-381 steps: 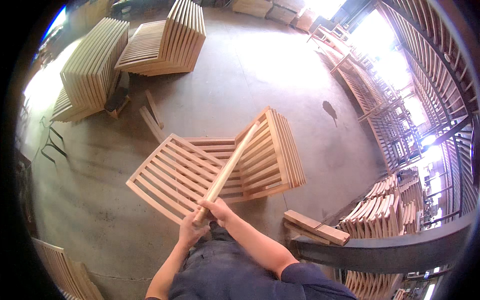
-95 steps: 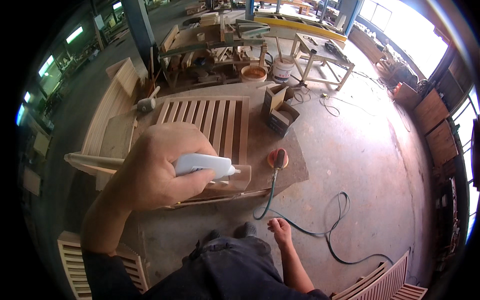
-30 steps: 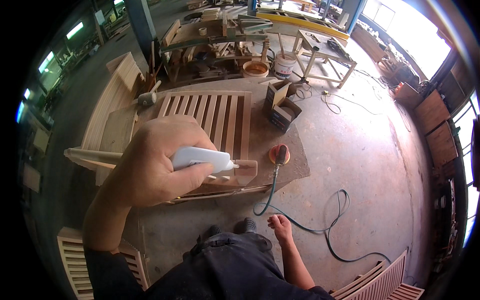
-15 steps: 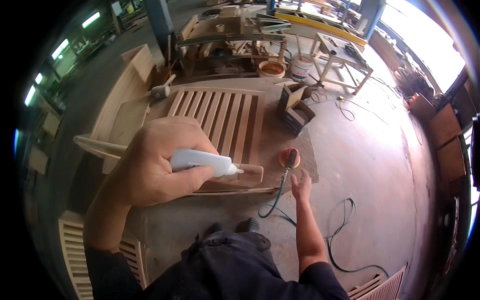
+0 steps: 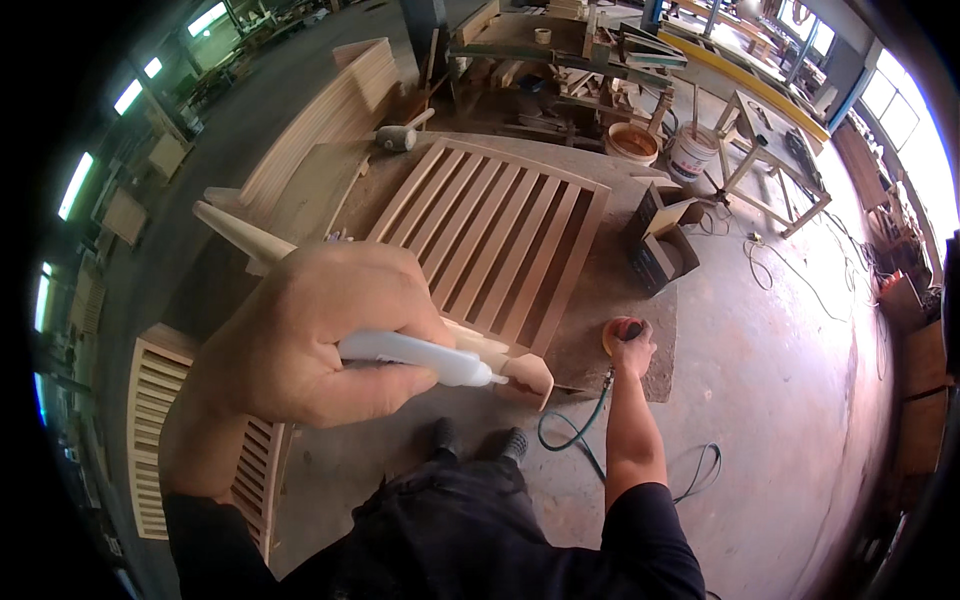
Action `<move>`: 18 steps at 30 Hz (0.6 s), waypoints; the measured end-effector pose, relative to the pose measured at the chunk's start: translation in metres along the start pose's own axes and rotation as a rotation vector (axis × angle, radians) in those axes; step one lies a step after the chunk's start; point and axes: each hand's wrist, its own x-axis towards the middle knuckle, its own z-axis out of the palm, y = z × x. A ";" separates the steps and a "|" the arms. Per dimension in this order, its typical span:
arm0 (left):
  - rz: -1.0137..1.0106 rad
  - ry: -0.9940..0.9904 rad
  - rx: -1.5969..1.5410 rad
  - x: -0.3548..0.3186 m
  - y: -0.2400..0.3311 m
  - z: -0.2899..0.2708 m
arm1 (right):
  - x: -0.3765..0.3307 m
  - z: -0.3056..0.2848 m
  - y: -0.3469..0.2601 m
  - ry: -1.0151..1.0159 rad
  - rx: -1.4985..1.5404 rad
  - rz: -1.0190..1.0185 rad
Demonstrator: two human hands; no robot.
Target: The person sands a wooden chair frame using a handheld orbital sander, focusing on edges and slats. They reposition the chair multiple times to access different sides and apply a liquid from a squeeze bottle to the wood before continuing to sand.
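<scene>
Gripping sander at right of desk, untouched moments ago: our right hand; clamped round white bottle: our left hand; both now occupied.

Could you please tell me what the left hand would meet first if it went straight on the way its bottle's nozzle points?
The left hand, with its white bottle, would probably meet the wooden bar first, at its right end; whether the nozzle already touches it is unclear.
</scene>
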 end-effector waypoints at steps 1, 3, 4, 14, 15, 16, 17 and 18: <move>0.001 0.007 -0.008 -0.001 -0.001 0.001 | 0.002 -0.003 -0.004 -0.031 -0.001 0.037; 0.020 0.019 -0.016 0.000 -0.002 0.002 | 0.007 -0.009 0.002 -0.118 0.039 0.072; 0.039 0.024 -0.025 0.001 -0.002 0.002 | 0.015 -0.015 0.015 -0.172 0.080 0.067; 0.083 -0.010 0.074 -0.007 -0.021 -0.003 | -0.109 -0.148 0.020 -0.082 1.039 0.093; 0.091 -0.001 0.062 -0.007 -0.029 0.001 | -0.123 -0.177 0.010 -0.004 1.001 0.073; 0.081 0.012 0.063 -0.009 -0.030 -0.001 | -0.139 -0.204 -0.005 0.044 0.983 0.019; 0.086 -0.039 0.040 -0.010 -0.033 -0.006 | -0.156 -0.231 -0.019 0.099 0.958 -0.034; 0.015 0.026 -0.154 -0.015 -0.033 -0.006 | -0.171 -0.250 -0.029 0.145 0.938 -0.089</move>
